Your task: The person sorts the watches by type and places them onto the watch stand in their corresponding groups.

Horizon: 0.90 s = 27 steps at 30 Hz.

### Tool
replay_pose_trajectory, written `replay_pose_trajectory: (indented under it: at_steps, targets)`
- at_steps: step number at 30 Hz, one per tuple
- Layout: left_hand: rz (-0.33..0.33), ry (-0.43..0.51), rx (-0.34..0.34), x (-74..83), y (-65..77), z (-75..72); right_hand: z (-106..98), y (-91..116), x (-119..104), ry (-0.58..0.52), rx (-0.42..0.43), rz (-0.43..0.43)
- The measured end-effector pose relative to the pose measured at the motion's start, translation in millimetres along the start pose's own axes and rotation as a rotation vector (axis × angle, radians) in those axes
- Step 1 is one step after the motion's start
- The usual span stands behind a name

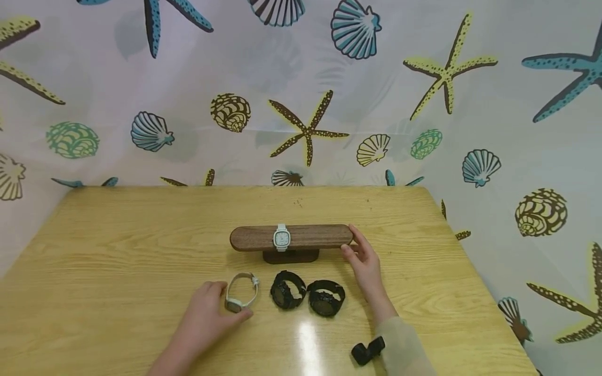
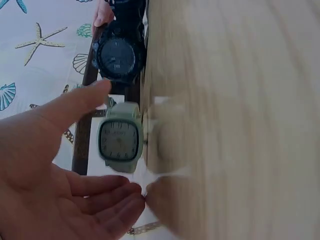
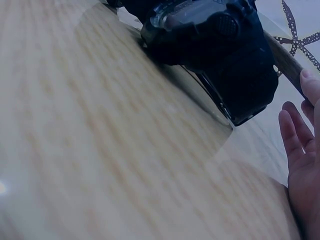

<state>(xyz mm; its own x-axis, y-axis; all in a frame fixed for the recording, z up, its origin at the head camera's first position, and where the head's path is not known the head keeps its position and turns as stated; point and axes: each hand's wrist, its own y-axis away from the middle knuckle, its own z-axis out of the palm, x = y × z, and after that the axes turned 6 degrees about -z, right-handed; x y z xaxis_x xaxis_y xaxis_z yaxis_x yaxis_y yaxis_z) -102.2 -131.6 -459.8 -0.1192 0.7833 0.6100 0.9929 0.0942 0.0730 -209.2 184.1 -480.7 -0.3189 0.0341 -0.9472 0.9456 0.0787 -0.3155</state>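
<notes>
A white square-faced wristwatch, its strap closed in a loop, stands on the table. My left hand is beside it, thumb and fingers spread on either side, with gaps showing between them and the watch in the left wrist view. My right hand grips the right end of a dark wooden watch stand, fingertips at the far edge and thumb at the near edge. Another white watch is strapped around the stand's bar. Two black sports watches sit side by side in front of the stand.
The light wood table has a bright light reflection near its front. A small black object is at the right sleeve. Behind and to the right hangs a white cloth printed with shells and starfish.
</notes>
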Motion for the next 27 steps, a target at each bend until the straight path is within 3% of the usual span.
replay_pose_trajectory:
  at_steps: [12,20,27]
  targets:
    - [0.015,-0.049,0.063,5.8,-0.9,9.6,-1,0,-2,-0.006,0.002,0.009]
    - [-0.008,0.032,0.056,-3.0,-6.7,10.8,0,0,-1,-0.006,0.002,0.001]
    - [-0.053,0.11,0.046,-6.4,-9.2,3.4,-1,0,0,0.008,-0.001,0.002]
